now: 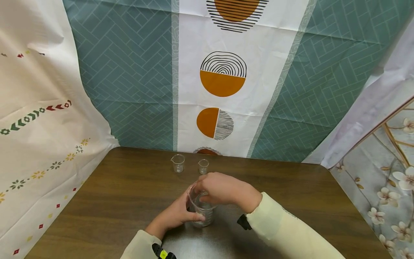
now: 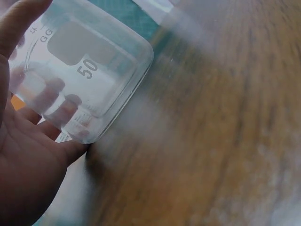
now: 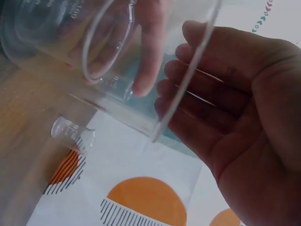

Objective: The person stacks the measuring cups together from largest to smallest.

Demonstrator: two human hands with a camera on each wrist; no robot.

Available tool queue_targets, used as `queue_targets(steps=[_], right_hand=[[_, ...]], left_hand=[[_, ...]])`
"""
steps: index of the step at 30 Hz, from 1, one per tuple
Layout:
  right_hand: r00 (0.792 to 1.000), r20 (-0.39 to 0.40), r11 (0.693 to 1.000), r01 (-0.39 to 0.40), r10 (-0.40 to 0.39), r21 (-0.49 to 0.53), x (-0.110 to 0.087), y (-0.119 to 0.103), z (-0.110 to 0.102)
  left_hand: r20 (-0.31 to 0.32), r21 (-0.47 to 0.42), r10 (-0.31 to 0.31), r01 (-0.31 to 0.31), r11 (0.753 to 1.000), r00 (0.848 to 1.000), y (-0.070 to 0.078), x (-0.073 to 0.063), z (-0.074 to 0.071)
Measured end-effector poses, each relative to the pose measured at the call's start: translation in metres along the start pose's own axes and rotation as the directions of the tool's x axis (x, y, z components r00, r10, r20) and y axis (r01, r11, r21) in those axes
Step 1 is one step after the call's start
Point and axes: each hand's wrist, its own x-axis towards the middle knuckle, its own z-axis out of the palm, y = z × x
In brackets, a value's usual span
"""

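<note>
Centrally on the bench (image 1: 106, 201), well forward of its back edge, the left hand (image 1: 178, 213) curls round the large beaker (image 1: 208, 217), with an inner beaker (image 3: 101, 47) nested inside. The right hand (image 1: 223, 187) is at the mouth, fingers loosely bent, apparently pinching nothing. A knuckle catching the rim could tip the glass; a loosened left grip could let smooth walls slip; tilting could knock glass against glass.

Right hand (image 3: 244, 113), fingers slightly bent, at the rim of a large clear beaker (image 3: 162, 127); contact is hard to confirm. Fingers of the left hand (image 3: 149, 49) lie against the glass. Far side: a small beaker (image 3: 70, 134) before an orange-patterned cloth (image 3: 124, 146).
</note>
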Motion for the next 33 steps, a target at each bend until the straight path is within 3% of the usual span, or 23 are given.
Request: queue_targets(steps=[10, 16, 22, 33], right_hand=[[0.986, -0.157, 0.998, 0.045, -0.05, -0.036, 0.001, 0.004, -0.009], [0.96, -0.273, 0.998, 0.057, -0.058, -0.012, 0.005, 0.014, -0.006], [0.927, -0.372, 0.999, 0.046, -0.045, -0.007, 0.012, 0.028, 0.001], [0.898, -0.44, 0.999, 0.004, 0.012, 0.036, 0.026, 0.048, 0.013]], left_hand=[[-0.037, 0.05, -0.058, 0.06, 0.997, 0.998, 0.005, -0.001, 0.0], [-0.021, 0.022, -0.023, 0.023, 0.999, 1.0, 0.004, 0.0, -0.001], [-0.027, 0.014, -0.034, 0.034, 0.999, 0.999, 0.002, 0.0, -0.001], [-0.03, 0.004, 0.025, -0.025, 1.0, 0.999, 0.0, 0.0, -0.001]])
